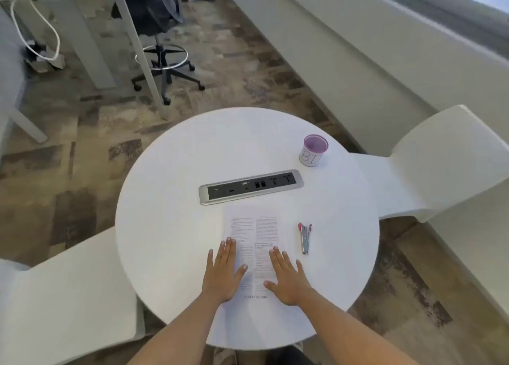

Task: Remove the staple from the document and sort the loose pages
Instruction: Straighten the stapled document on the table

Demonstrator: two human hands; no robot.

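- Your left hand [223,273] and right hand [287,278] lie flat, fingers straight, on the document [253,227].
- Staple remover [305,238] at 3 o'clock, socket panel [251,187] at 12, cup [314,150] at 1.
- Table [170,227] rim closest at 6.

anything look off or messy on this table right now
Nothing stands out. The white printed document lies flat under the flat left hand and right hand. The red-and-silver metal staple remover lies apart to its right, and the purple cup with a white label stands upright, nothing spilled.
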